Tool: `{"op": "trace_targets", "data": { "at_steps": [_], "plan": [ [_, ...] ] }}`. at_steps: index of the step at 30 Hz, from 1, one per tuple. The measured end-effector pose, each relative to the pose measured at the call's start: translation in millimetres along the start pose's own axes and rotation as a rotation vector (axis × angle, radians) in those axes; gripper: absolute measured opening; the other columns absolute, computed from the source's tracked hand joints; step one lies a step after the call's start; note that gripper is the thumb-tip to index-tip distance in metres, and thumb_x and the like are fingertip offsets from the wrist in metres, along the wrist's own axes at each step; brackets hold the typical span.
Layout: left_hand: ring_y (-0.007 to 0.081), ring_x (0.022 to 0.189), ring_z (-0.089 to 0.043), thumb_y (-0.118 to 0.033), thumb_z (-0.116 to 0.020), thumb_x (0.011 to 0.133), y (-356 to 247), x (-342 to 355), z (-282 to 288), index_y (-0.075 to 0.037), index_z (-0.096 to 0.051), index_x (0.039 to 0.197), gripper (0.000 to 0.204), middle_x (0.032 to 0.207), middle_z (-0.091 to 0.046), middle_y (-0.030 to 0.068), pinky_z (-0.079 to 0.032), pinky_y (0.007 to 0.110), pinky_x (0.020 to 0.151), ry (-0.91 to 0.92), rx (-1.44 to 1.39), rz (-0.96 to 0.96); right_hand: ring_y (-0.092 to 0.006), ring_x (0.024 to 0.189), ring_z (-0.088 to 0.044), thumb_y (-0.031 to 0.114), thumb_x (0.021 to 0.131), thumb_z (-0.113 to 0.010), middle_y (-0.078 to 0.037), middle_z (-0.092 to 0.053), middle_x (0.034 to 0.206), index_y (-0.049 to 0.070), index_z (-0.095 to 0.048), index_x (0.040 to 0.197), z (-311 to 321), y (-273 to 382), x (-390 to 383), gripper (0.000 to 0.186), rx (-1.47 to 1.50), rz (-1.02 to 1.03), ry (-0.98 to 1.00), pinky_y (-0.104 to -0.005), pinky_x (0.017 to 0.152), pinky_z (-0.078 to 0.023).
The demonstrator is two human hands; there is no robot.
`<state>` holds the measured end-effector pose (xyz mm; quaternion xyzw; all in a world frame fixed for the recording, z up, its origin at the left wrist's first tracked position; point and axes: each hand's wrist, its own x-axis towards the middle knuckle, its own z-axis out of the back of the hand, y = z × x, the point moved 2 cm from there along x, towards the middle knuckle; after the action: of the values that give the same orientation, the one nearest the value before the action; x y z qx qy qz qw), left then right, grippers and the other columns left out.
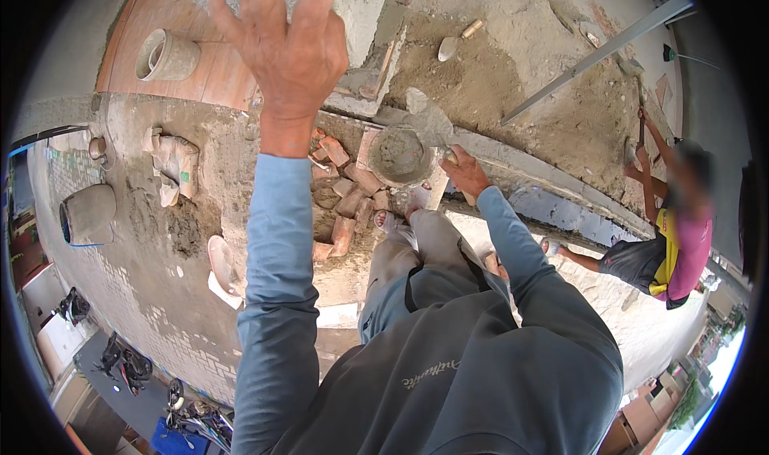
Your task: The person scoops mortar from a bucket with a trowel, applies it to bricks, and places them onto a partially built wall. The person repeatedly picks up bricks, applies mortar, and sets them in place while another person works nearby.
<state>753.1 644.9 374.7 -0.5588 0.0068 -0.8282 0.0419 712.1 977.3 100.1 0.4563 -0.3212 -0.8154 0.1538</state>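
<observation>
1 trowel [433, 123] is gripped by the right hand [467, 173], just right of the mortar bucket [392, 179]; the left hand [295, 62] spreads wide, farther left. Mortar [399, 150] looks mixed; plenty seems unused.

And it's broad daylight out here, a grey wall [717, 106] standing at the right edge, mud-smeared paving [188, 351] sweeping across the left, motorbikes [134, 367] parked lower left, bright sky [725, 372] glaring lower right!
</observation>
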Motion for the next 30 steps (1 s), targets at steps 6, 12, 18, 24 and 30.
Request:
{"op": "trace_targets", "data": {
  "at_steps": [6,12,18,24,30],
  "plan": [
    [0.0480,0.133,-0.041,-0.011,-0.052,0.097,-47,-330,137,0.002,-0.043,0.140,0.046,0.139,-0.047,0.0327,-0.035,0.055,0.109,0.825,-0.038,1.109,-0.0452,0.104,-0.065,0.042,0.094,-0.058,-0.030,-0.066,0.114,-0.001,-0.050,0.133,-15,-87,0,0.058,-0.409,-0.042,-0.073,-0.0512,0.091,-0.050],
    [0.0452,0.122,-0.056,-0.046,-0.061,0.092,-224,-525,217,0.007,-0.059,0.124,0.061,0.125,-0.059,0.0349,-0.046,0.048,0.102,1.937,-0.584,1.472,-0.0416,0.103,-0.067,0.037,0.093,-0.060,-0.024,-0.067,0.115,0.003,-0.054,0.126,-28,-92,28,0.048,-0.888,0.098,0.024,-0.0521,0.089,-0.054],
    [0.0415,0.129,-0.054,-0.065,-0.080,0.065,-312,-592,200,0.004,-0.019,0.154,0.128,0.133,-0.054,0.0348,-0.045,0.044,0.107,1.959,-0.248,1.999,-0.0343,0.096,-0.072,0.026,0.094,-0.060,-0.017,-0.069,0.112,0.006,-0.060,0.125,-86,-89,142,0.037,-1.394,0.089,0.139,-0.0470,0.081,-0.059],
    [0.0402,0.128,-0.054,-0.061,-0.080,0.066,-318,-559,154,0.004,-0.022,0.153,0.123,0.141,-0.049,0.0272,-0.045,0.049,0.106,2.119,0.082,2.077,-0.0330,0.091,-0.073,0.016,0.093,-0.060,-0.015,-0.069,0.110,0.006,-0.069,0.114,-180,-111,266,0.025,-1.657,0.260,0.186,-0.0418,0.074,-0.060],
    [0.0385,0.120,-0.058,-0.060,-0.077,0.071,-343,-590,132,0.008,-0.027,0.148,0.114,0.131,-0.054,0.0239,-0.045,0.045,0.101,2.105,0.173,1.951,-0.0314,0.079,-0.072,0.019,0.094,-0.060,-0.016,-0.064,0.100,0.004,-0.061,0.109,-138,-133,209,0.021,-1.514,0.485,0.199,-0.0418,0.065,-0.058]
  ]
}}
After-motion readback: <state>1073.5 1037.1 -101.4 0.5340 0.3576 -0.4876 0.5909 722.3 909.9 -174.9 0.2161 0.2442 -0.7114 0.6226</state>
